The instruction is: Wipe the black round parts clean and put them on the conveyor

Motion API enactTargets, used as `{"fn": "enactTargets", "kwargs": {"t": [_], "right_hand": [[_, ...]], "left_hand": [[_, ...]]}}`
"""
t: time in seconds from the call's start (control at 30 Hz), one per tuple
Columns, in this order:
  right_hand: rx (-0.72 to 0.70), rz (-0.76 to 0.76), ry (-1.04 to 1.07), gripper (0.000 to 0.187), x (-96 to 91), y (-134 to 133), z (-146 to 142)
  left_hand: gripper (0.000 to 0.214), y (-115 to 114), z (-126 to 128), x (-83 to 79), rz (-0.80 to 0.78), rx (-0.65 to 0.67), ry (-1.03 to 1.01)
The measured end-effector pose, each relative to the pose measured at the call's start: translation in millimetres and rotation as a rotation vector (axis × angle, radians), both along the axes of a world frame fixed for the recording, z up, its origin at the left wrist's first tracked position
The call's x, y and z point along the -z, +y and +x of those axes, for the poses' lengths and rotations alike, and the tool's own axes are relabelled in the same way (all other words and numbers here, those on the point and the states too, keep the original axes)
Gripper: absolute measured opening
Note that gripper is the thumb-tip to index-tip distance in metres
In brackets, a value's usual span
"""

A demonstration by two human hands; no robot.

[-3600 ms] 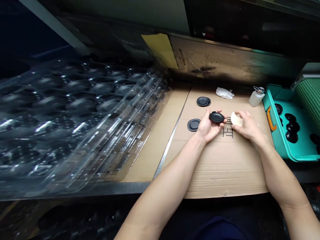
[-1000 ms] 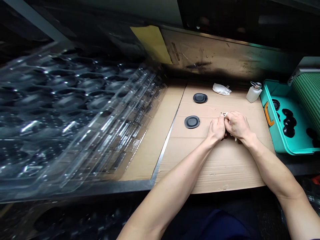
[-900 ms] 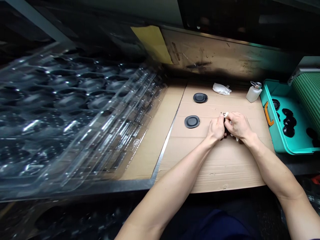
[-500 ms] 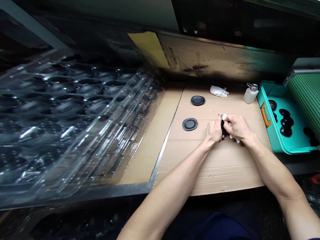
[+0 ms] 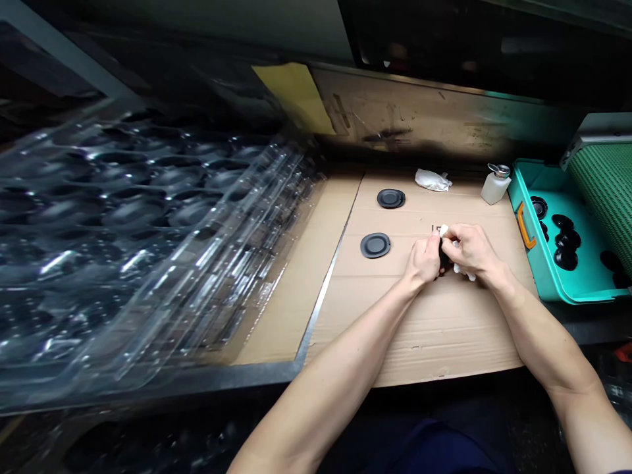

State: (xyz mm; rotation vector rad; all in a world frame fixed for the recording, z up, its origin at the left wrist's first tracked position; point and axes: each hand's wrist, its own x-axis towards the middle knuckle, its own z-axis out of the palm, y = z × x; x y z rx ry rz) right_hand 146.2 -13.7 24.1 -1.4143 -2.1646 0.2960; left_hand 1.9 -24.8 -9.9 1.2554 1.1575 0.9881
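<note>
Over the cardboard sheet [image 5: 444, 329], my left hand [image 5: 424, 261] is closed on a black round disc [image 5: 441, 253] held on edge, mostly hidden between my two hands. My right hand [image 5: 469, 250] is closed on a white cloth [image 5: 461, 268] and presses it against the disc. Two more black discs lie flat on the cardboard to the left: one [image 5: 375, 245] close to my left hand, the other [image 5: 391, 198] farther back.
A stack of clear plastic blister trays [image 5: 138, 224] fills the left side. A teal bin [image 5: 523, 191] with several black discs stands at the right, a white dispenser bottle [image 5: 494, 185] beside it. A crumpled white cloth [image 5: 431, 180] lies at the back.
3.6 s ago my left hand held the disc flat and apart from the cloth; since then the hands have come together around it. Over the last second they barely moved.
</note>
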Motion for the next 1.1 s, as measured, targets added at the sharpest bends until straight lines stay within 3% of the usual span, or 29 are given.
{"fn": "enactTargets", "kwargs": {"t": [0.13,0.23,0.3,0.4,0.67,0.8,0.9,1.0,1.1], "right_hand": [[0.042,-0.047,0.047,0.013,0.3,0.0,1.0],[0.141,0.058,0.15,0.017,1.8,2.5,4.8],[0.237,0.107,0.201,0.021,2.5,5.4,9.5],[0.331,0.101,0.202,0.023,1.0,10.2,17.7],[0.557,0.005,-0.178,0.024,-16.9,14.0,46.4],[0.68,-0.132,-0.357,0.026,-20.5,14.3,61.6],[0.616,-0.049,-0.396,0.038,-17.8,11.8,57.3],[0.353,0.067,-0.358,0.049,-9.4,6.2,38.2],[0.092,-0.037,-0.349,0.044,1.9,2.4,19.6]], "left_hand": [[0.057,5.4,2.5,-0.8,-0.111,-0.078,-0.127],[0.053,17.0,-3.7,-11.9,-0.327,-0.166,-0.463],[0.052,25.1,-13.1,-22.3,-0.501,-0.167,-0.695],[0.05,32.8,-27.6,-34.2,-0.692,-0.147,-0.889],[0.048,33.7,-33.7,-37.4,-0.749,-0.155,-0.978],[0.049,34.9,-34.6,-36.5,-0.752,-0.154,-0.978],[0.051,35.6,-33.8,-32.7,-0.729,-0.145,-0.961],[0.051,35.3,-31.1,-27.0,-0.599,-0.131,-0.899],[0.048,33.9,-29.4,-23.2,-0.4,-0.132,-0.886]]}}
